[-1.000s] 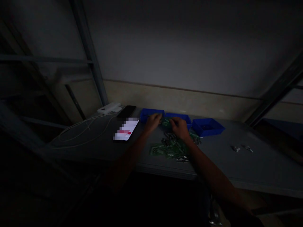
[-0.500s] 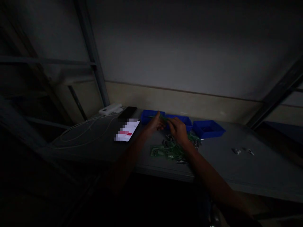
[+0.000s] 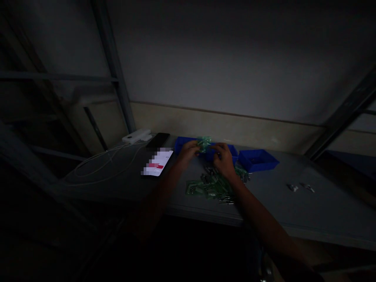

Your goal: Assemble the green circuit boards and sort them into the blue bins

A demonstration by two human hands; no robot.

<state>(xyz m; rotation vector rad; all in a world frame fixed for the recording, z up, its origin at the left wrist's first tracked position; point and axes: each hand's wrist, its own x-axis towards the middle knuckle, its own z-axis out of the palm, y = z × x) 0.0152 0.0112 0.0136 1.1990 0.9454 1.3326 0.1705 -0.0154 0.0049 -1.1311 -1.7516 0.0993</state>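
Observation:
A small green plastic bag (image 3: 205, 143) is raised in front of the blue bins, pinched by my left hand (image 3: 188, 152). Just right of the bag is my right hand (image 3: 223, 158), its fingers bent towards the bag's edge; whether they grip anything is too dark to tell. Below both hands, a pile of green bags (image 3: 214, 188) and thin metal pieces (image 3: 227, 199) lies on the grey table (image 3: 264, 203).
Three blue bins stand along the back: left (image 3: 180, 143), middle (image 3: 233, 152), right (image 3: 258, 160). A lit phone (image 3: 160, 162), a dark phone (image 3: 159, 140), a white power bank (image 3: 136, 136) and cables lie left. Small metal parts (image 3: 293, 187) lie right.
The green bag now stands upright and spread out above my left hand, where it was low between both hands. My left hand has shifted slightly left and turned; my right fingers have moved a little.

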